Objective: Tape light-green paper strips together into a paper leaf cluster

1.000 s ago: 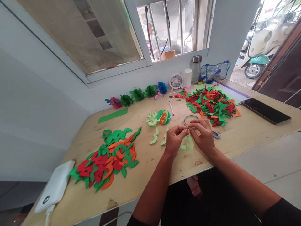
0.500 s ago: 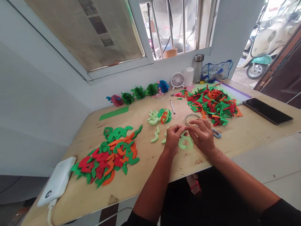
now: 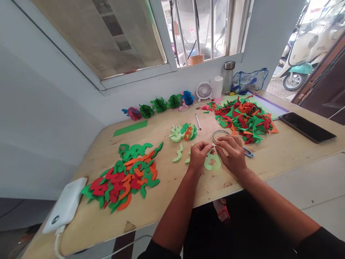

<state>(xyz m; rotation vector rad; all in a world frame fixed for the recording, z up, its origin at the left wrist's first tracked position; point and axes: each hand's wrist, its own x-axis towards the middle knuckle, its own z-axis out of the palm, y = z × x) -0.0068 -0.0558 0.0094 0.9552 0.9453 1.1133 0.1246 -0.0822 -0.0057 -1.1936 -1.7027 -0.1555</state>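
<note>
Over the front middle of the table, my left hand [image 3: 198,155] and my right hand [image 3: 232,154] meet at the fingertips, both closed in a pinch. Between them shows a small white piece [image 3: 214,145], too small to name surely. Beneath the hands lies a curved light-green paper cutout [image 3: 214,165]; another light-green cutout [image 3: 178,153] rests to the left. A roll of tape [image 3: 215,138] lies flat just behind my right hand, which partly covers it. A tool with a blue handle [image 3: 249,153] sticks out beside that hand, the rest hidden.
Green, red and orange paper cutouts [image 3: 126,180] are heaped at left, paper scraps [image 3: 246,118] at right. A pen [image 3: 198,121], a fan [image 3: 204,91], a phone [image 3: 307,126] and a white power bank [image 3: 65,205] lie around. Folded paper flowers [image 3: 159,104] line the wall.
The fingertips have drawn slightly apart, and the small white piece now shows between them. The view has shifted a little; the things on the table stay in place.
</note>
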